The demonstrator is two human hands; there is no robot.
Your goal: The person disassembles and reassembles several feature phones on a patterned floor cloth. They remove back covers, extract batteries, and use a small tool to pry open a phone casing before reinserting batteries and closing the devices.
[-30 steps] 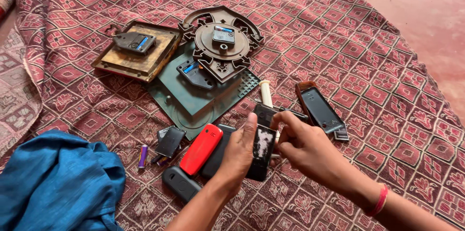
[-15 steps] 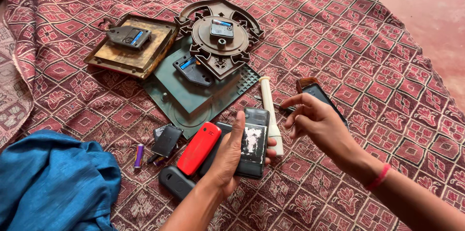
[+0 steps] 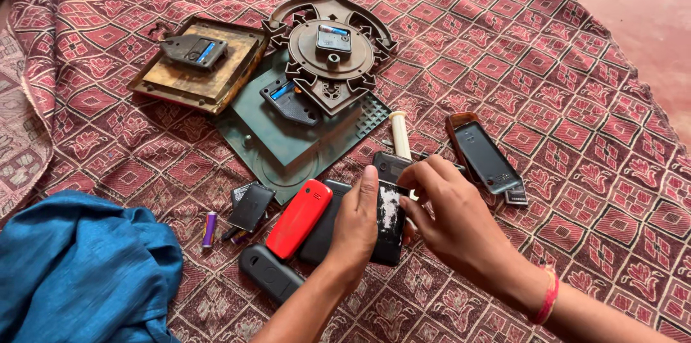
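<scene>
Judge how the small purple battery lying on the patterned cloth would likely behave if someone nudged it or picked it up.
The purple battery is a small cylinder lying on its side, so a nudge would probably roll it, though the woven cloth may slow it. It looks rigid and smooth, so likely somewhat slippery to pinch. Probably dense for its size.

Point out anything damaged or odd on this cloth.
The black phone held in the left hand has a white scraped patch on its back, while the right hand touches its top. Another phone lies open with its back cover off. Three clocks lie face down.
</scene>
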